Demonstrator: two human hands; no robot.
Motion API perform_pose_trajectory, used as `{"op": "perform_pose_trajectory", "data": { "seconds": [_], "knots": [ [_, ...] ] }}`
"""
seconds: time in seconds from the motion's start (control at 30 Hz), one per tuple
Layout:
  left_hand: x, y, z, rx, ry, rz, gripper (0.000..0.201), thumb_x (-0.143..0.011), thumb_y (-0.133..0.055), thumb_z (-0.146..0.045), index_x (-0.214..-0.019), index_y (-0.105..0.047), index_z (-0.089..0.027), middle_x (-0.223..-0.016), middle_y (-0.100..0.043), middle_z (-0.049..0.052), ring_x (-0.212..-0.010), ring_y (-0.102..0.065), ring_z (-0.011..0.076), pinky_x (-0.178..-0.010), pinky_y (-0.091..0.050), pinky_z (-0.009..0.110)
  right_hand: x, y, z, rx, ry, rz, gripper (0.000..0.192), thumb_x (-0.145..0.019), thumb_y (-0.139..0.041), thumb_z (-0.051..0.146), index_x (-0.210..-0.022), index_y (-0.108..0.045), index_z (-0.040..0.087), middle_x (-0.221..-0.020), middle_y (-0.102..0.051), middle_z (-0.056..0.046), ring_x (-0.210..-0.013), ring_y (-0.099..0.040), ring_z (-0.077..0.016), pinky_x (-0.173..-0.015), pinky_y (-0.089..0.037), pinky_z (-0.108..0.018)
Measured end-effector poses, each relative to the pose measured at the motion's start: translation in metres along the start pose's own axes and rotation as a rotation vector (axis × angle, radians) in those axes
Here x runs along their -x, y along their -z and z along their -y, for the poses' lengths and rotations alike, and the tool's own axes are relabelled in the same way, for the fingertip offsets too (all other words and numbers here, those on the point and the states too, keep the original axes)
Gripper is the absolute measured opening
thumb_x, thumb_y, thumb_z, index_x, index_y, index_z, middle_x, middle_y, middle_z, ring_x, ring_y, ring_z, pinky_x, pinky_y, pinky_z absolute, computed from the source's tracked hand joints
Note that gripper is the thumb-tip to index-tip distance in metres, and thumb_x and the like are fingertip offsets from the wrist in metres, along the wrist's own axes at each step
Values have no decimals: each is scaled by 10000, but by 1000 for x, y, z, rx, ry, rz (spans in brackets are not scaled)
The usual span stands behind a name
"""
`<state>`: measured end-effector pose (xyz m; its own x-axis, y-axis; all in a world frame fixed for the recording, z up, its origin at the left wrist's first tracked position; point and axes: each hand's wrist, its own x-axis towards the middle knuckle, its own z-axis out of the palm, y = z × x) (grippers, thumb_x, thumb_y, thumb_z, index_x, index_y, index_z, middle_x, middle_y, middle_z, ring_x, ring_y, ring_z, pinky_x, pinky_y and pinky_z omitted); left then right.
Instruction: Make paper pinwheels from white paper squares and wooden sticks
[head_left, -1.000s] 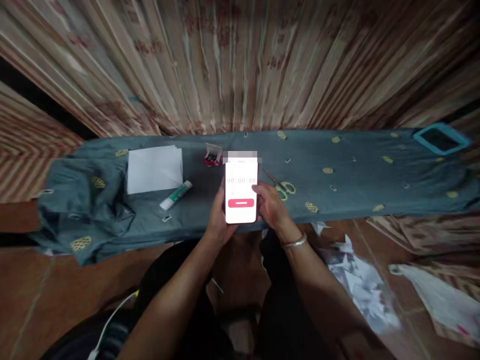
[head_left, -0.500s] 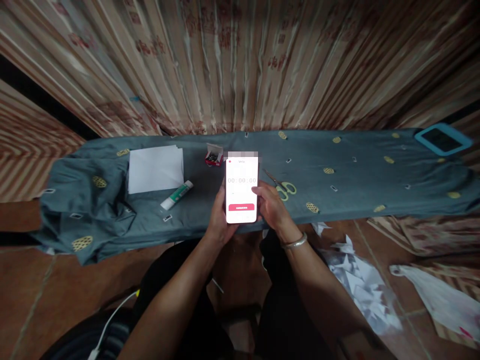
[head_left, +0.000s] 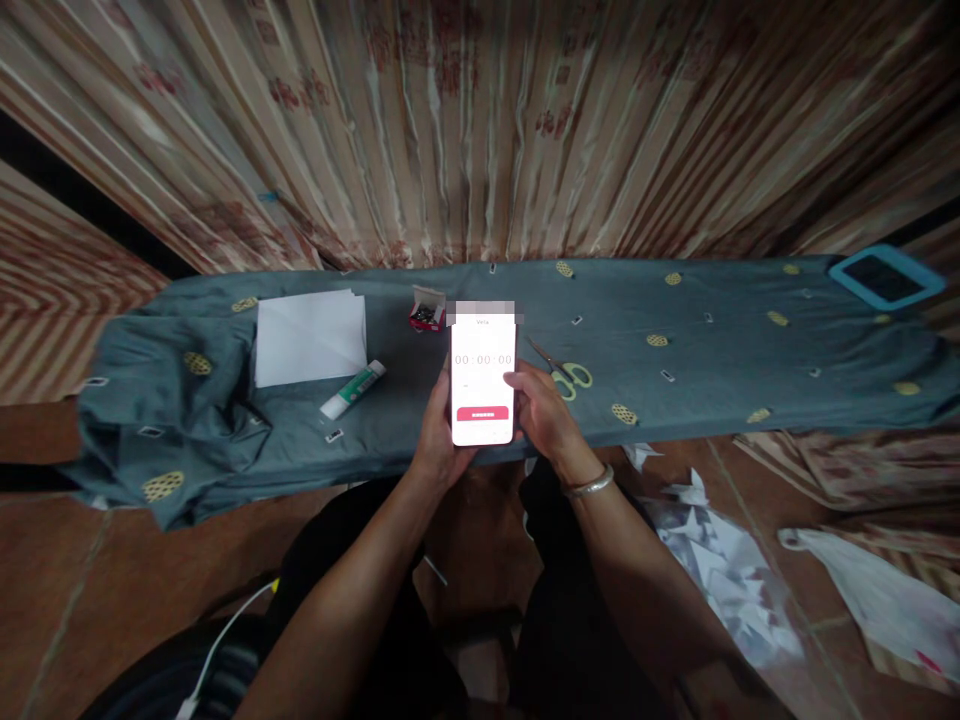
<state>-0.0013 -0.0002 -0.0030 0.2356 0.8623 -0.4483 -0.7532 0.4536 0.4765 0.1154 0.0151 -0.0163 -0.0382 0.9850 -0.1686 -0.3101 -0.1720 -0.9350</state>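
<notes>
Both hands hold a smartphone [head_left: 483,385] upright over the front edge of the cloth-covered table. Its lit screen reads 00:00:00 above a red button. My left hand [head_left: 436,435] is closed around the phone's left side. On the right side, my right hand [head_left: 547,415] grips the phone, its thumb over the screen's edge. Just beyond that hand lie scissors [head_left: 574,376] with yellow-green handles. A small open red box [head_left: 427,318] of dark metal bits stands behind the phone to the left. Farther left are a green-and-white glue stick [head_left: 353,389] and a stack of white paper [head_left: 311,340].
A blue-framed tablet-like board [head_left: 885,278] lies at the table's far right. Pleated curtains [head_left: 480,130] hang behind the table [head_left: 720,375]. On the floor at right are a clear bag of white paper pieces [head_left: 724,580] and a white plastic bag [head_left: 870,590]. A white cable [head_left: 225,640] runs at lower left.
</notes>
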Motion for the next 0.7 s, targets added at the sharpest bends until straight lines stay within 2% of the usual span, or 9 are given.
{"op": "perform_pose_trajectory", "data": {
  "seconds": [0.37,0.53,0.7],
  "knots": [
    [1,-1,-1,-12,0,10,460,-991,-338,-403,-1352,-527,-191,-1094,-736,89,-951,-713,283,-790,-611,429,1,0,1,23,-31,-14,222,-673,-601,375,-810,-659,211,-654,-655,11,-589,-571,-177,-524,-405,-279],
    [1,-1,-1,-22,7,1,478,-993,-313,-412,-1319,-554,-157,-1099,-733,104,-960,-709,291,-784,-614,441,1,0,1,22,-11,-12,188,-675,-597,366,-769,-650,212,-620,-641,16,-543,-539,-163,-501,-382,-273],
    [1,-2,0,4,-7,-12,435,-985,-350,-400,-1281,-590,-189,-1080,-739,92,-981,-703,303,-789,-611,444,1,0,2,22,-7,-17,183,-678,-593,360,-774,-656,218,-649,-654,7,-577,-558,-177,-517,-394,-283]
  ]
}}
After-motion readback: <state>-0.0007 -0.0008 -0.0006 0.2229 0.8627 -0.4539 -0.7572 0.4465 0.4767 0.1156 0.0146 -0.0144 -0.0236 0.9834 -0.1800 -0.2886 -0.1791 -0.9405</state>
